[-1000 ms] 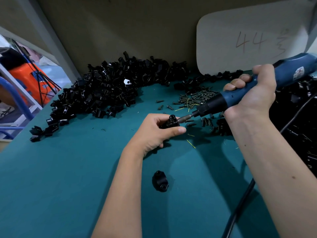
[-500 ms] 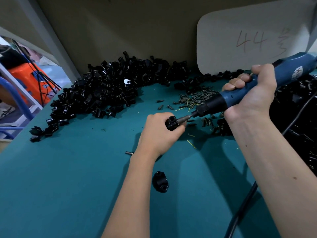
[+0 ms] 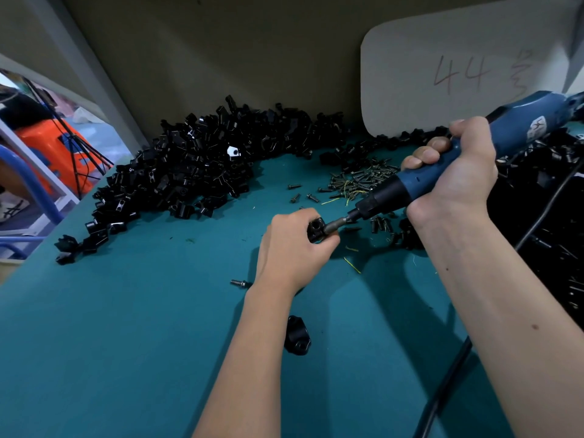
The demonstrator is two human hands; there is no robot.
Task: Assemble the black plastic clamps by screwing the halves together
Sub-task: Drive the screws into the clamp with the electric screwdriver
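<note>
Spreading across the far left of the teal counter (image 3: 126, 311), a heap of black clamp halves (image 3: 196, 172) lay against the back wall, with one white piece (image 3: 233, 151) among them. Nearer the middle, a loose screw (image 3: 239, 283) rested just left of the left wrist, and an assembled clamp (image 3: 297, 339) sat beside the left forearm. The left hand (image 3: 290, 248) had its fingers curled round a black clamp (image 3: 317, 229), held just above the counter. The metal bit of a blue electric screwdriver (image 3: 442, 172) met that clamp from the right. Beyond it lay a small pile of screws (image 3: 360, 178). The right hand (image 3: 455, 172) gripped the screwdriver's barrel, fingers wrapped over the top. A white card (image 3: 458, 74) marked "44" leaned on the wall behind, and a black cable (image 3: 442, 390) ran under the right forearm.
</note>
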